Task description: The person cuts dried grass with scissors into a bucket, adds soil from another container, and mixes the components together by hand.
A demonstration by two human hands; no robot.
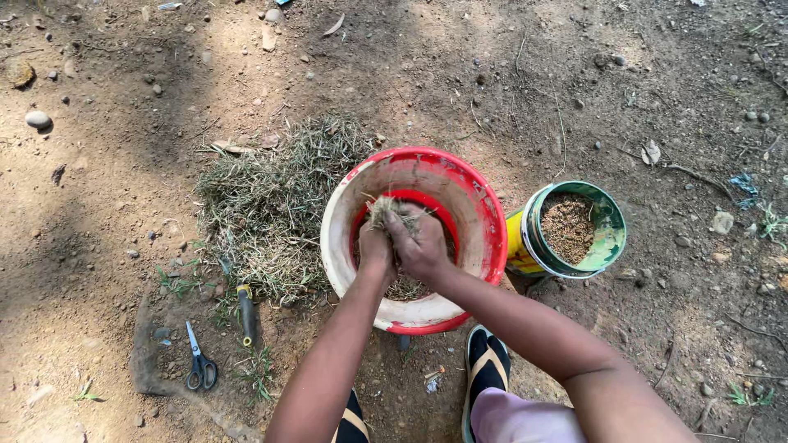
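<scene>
Over the red bucket [414, 239], both hands meet above its middle, pressed side by side. Left hand [375, 246] closed around a clump of dry grass [386, 208], fingers curled tight. Right hand [420, 244] also closed on the same clump, touching the left hand, knuckles up. Clump sticks out past the fingertips toward the bucket's far wall, inside the rim. More loose dry bits lie at the bucket's bottom, under the hands, partly hidden. Bucket is red outside, whitish and smeared inside, standing on the bare dirt ground [98, 205].

Just left of the bucket, touching its side: a pile of dry cut grass [271, 205] spread on the dirt. Near the pile's near edge, left of the bucket: a small tool with yellow and dark handle [246, 314], lying flat; kind unclear. Further left of that: scissors [199, 361], dark handles, blades closed, lying on the ground.

Just right of the bucket, touching or nearly so: a smaller green and yellow can [574, 232], tilted a bit, filled with brown grainy stuff [568, 226].

Below the bucket, near the person: a foot in a black sandal with yellow stripes [486, 365]. Stones scattered far left of the bucket.
</scene>
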